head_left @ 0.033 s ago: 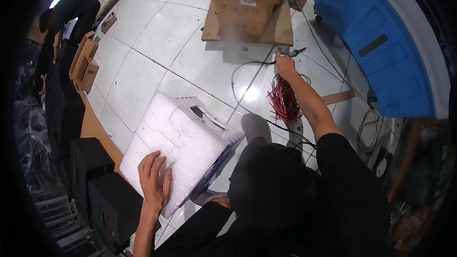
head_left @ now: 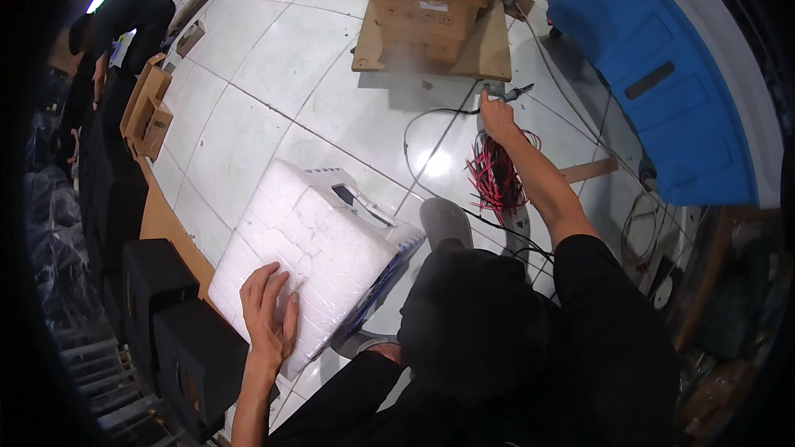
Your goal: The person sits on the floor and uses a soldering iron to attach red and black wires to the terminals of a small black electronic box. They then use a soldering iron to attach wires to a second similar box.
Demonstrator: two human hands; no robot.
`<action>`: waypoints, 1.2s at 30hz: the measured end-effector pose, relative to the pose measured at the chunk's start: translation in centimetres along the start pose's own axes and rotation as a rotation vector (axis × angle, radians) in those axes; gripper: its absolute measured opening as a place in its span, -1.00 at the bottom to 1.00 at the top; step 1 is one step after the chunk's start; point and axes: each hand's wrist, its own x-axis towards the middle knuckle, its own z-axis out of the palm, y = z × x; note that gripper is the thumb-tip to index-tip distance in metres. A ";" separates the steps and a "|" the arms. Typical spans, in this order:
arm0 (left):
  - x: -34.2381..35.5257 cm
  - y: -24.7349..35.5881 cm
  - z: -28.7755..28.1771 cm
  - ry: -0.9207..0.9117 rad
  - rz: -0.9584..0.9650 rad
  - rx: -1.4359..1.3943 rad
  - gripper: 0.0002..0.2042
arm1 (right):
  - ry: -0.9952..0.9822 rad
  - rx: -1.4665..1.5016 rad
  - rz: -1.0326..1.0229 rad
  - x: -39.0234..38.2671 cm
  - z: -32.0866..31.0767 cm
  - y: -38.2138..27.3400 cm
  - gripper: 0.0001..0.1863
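Note:
My left hand (head_left: 269, 314) rests on a white foam block (head_left: 302, 232) wrapped in clear film, its fingers apart and slightly bent. The block has a handle cut-out at its upper right and blue along the side. My right hand (head_left: 497, 116) reaches forward and grips a grey hand tool (head_left: 516, 91) with a metal tip and a black cord, low over the white tiles. A bundle of red and black wires (head_left: 489, 178) lies just below that hand, partly behind my forearm, with a flat brown strip (head_left: 592, 167) beside it. A grey shoe (head_left: 439, 219) is by the block.
Stacked cartons (head_left: 422, 0) stand on a board ahead. A blue plastic panel (head_left: 662, 132) fills the right, with loose cables (head_left: 642, 228) beside it. Black boxes (head_left: 199, 364) line the left. A person (head_left: 132, 25) in dark clothing bends over them near open cardboard (head_left: 149, 108).

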 end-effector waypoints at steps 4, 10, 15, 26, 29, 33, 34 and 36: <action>-0.2 -0.1 0.2 0.031 -0.003 -0.005 -0.63 | 0.084 0.032 -0.077 -3.2 -3.5 -1.9 -0.67; 0.3 -0.2 0.3 0.059 0.015 0.019 -0.62 | 0.229 0.358 -0.388 -3.5 -18.0 -4.7 -0.87; 0.2 0.0 0.2 0.072 0.019 0.008 -0.62 | 0.869 0.509 -0.557 1.2 -31.8 -7.3 -0.84; 0.3 -0.2 -0.2 0.083 0.044 -0.032 -0.63 | 0.390 0.286 0.236 22.4 -39.8 -5.4 -0.56; 0.3 -0.3 -0.2 0.074 0.044 -0.030 -0.63 | 0.191 0.198 0.166 25.1 -39.5 -3.7 -0.45; 0.4 -0.7 -0.2 0.054 0.045 -0.039 -0.61 | 0.301 0.068 0.226 30.0 -37.6 -1.5 -0.40; 0.5 -0.8 -0.2 0.053 0.043 -0.047 -0.61 | 0.341 0.066 0.235 31.3 -37.2 -0.5 -0.41; 0.4 -0.9 -0.3 0.046 0.035 -0.050 -0.62 | 0.336 0.072 0.201 34.0 -36.4 0.8 -0.44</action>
